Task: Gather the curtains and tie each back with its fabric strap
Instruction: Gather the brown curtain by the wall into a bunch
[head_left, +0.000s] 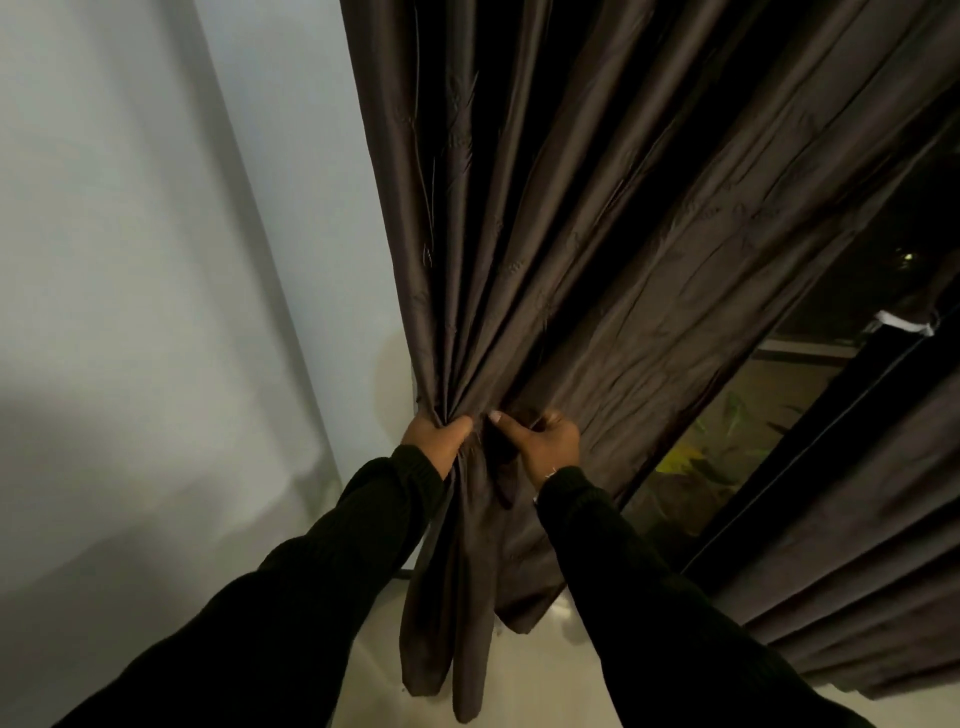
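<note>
Both hands are at the dark brown curtain (571, 234), bunched against the pale wall (130, 260). The left hand (434, 434) grips the gathered pleats, thumb wrapped over. The right hand (545, 441) pinches folds just beside it. Behind, a second curtain (857, 545) hangs by the dark window (737, 431).

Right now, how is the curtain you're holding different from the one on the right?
The left curtain is being bunched by the left hand and right hand, with no strap around it yet. The right curtain hangs untouched by either hand and has a pale band around it higher up. Both are dark brown and pleated.
</note>
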